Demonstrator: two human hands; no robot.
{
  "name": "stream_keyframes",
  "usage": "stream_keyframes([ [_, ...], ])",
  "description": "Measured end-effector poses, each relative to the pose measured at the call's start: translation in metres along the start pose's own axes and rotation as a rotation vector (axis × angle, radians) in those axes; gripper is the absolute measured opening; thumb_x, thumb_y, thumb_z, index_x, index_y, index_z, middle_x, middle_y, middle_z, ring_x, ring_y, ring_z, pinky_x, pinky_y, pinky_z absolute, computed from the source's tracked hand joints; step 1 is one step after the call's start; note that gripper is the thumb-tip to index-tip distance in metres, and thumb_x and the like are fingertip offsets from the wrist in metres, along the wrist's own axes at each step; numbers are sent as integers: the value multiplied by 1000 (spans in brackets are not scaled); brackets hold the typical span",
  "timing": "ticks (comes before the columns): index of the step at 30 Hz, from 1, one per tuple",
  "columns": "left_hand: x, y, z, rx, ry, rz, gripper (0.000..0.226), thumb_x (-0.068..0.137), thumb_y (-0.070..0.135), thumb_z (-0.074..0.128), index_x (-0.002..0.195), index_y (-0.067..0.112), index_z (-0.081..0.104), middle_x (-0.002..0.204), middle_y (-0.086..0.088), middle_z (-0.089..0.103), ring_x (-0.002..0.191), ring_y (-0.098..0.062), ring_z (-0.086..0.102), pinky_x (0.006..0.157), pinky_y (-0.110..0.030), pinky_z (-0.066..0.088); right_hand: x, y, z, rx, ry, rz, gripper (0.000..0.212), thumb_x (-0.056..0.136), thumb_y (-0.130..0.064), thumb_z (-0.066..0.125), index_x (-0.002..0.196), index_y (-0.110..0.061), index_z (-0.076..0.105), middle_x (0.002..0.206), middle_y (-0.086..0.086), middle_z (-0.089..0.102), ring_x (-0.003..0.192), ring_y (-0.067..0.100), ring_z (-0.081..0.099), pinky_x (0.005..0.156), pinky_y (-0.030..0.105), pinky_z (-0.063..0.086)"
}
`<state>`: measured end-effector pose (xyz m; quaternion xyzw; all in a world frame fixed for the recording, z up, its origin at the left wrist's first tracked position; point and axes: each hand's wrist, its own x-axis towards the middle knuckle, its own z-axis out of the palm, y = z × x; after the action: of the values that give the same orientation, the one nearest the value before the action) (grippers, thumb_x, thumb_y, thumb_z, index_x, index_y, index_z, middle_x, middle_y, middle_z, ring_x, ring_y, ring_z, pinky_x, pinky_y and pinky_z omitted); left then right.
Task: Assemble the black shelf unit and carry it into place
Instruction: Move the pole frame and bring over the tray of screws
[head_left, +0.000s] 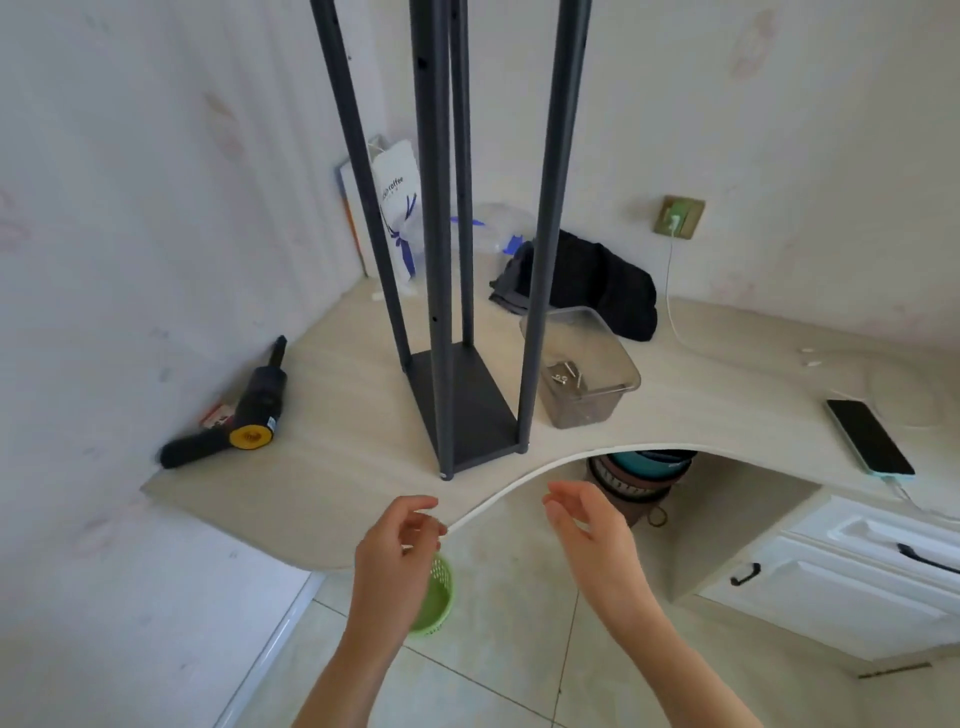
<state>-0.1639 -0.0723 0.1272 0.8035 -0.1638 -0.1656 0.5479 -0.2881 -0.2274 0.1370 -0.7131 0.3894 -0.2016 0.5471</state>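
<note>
- Head view: the black shelf unit (457, 410) stands upright on the curved desk (311, 499), near its front edge, four thin posts rising out of frame
- Left hand (400, 561) and right hand (592, 540) hover before it, fingers loosely curled, holding nothing
- It looks stiff, light and top-heavy; gripping two posts low down seems safest

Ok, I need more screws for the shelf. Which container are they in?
On the pale desk, look just right of the black shelf frame. The clear plastic tub there has a few screws in its bottom; unlike the black bag behind it, it is see-through.
</note>
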Motion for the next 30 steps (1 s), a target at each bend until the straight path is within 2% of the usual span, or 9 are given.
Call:
stream_keyframes([
  [2,25,16,-2,12,13,62,29,95,5,62,98,33,65,87,8,71,86,-7,66,74,-16,52,23,-17,5,25,0,-24,18,98,-17,57,115,-23,62,108,-12,67,103,-4,60,78,7,43],
  [5,58,42,-3,-15,52,149,30,95,8,64,107,35,60,98,14,67,90,5,61,71,-7,47,56,-41,5,27,15,-83,19,98,-19,56,114,-30,59,108,-19,64,96,-14,58,81,9,43],
  [7,78,59,-1,-55,69,175,31,95,12,65,113,37,58,103,16,64,92,6,60,72,-6,47,80,-58,1,13,29,-127,21,99,-21,55,117,-32,55,106,-24,60,93,-21,54,77,4,42],
  [11,111,85,13,-109,125,214,38,93,17,70,123,34,54,112,21,57,100,4,58,75,-8,49,128,-83,-10,43,86,-174,31,98,-24,56,127,-29,48,109,-21,57,101,-7,55,75,8,40],
  [14,133,101,26,-127,190,233,42,90,18,73,117,41,50,113,21,55,100,-1,59,77,-11,50,159,-97,-13,90,81,-202,39,96,-25,61,131,-29,45,114,-15,57,102,-2,57,75,11,43],
  [19,168,114,38,-198,175,111,26,91,22,73,108,34,57,90,16,65,87,-7,66,72,-13,54,205,-124,-12,76,-10,-269,38,93,-31,65,124,-36,45,111,-22,58,100,-3,58,66,4,47],
  [24,191,116,53,-281,211,88,5,92,19,71,92,20,65,65,5,66,65,-10,67,63,-9,50,241,-138,-7,115,-178,-298,16,93,-34,64,107,-32,57,86,2,69,83,18,66,70,20,52],
  [27,198,112,62,-286,300,45,16,90,18,73,79,13,62,53,6,57,52,-8,60,53,-12,50,252,-139,-2,184,-237,-300,5,94,-32,63,94,-27,64,72,-5,70,71,14,68,73,24,54],
  [30,203,110,68,-282,368,32,23,90,18,73,74,8,60,51,-3,52,45,-7,54,48,-14,49,260,-138,5,200,-218,-291,21,92,-34,65,84,-15,63,59,-5,58,58,10,58,67,23,56],
])
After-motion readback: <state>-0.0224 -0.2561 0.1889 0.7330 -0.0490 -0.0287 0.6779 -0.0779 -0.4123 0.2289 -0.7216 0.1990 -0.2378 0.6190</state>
